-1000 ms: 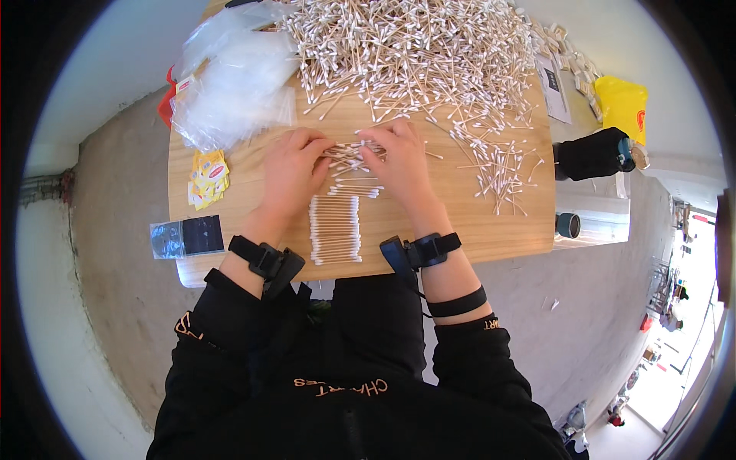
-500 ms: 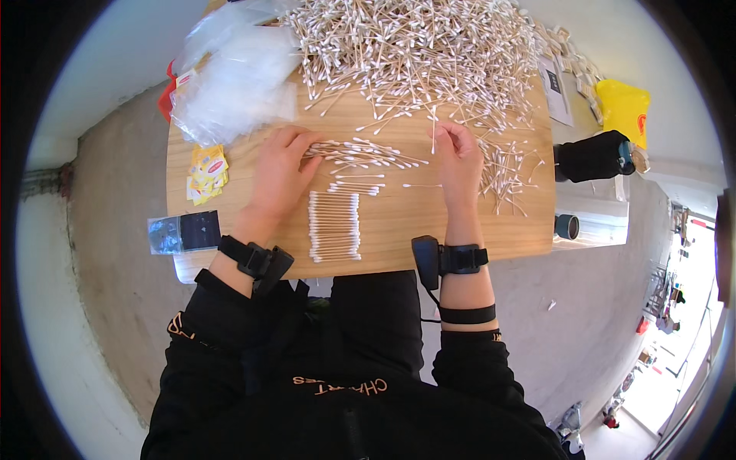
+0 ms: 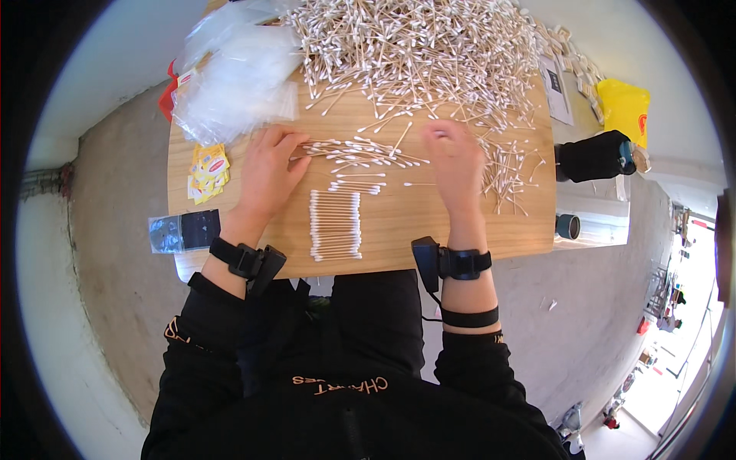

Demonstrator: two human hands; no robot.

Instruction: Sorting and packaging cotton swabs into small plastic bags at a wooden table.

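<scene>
My left hand [image 3: 270,170] bends around the left ends of a loose bundle of cotton swabs [image 3: 360,152], thumb and forefinger on either side of them. My right hand [image 3: 455,161] is slightly blurred, its fingers curled in at the bundle's right end, with no swab showing in them. A single cotton swab [image 3: 401,138] slants over the bundle's right part, apart from the hand. Closer to me is a neat stack of parallel swabs [image 3: 335,226], with several shorter-looking rows [image 3: 357,187] just above it. One lone swab [image 3: 419,184] lies near my right wrist.
A large heap of cotton swabs [image 3: 418,54] covers the table's far side; a smaller scatter [image 3: 507,172] lies right. Clear plastic bags [image 3: 238,77], yellow packets [image 3: 208,172] and a dark pouch [image 3: 199,230] line the left. A black cylindrical object [image 3: 594,157] and yellow bag [image 3: 622,111] stand right.
The swab that was upright in my right fingers now slants over the loose bundle, apart from the hand. My right fingers have curled in; my left hand has shifted slightly left.
</scene>
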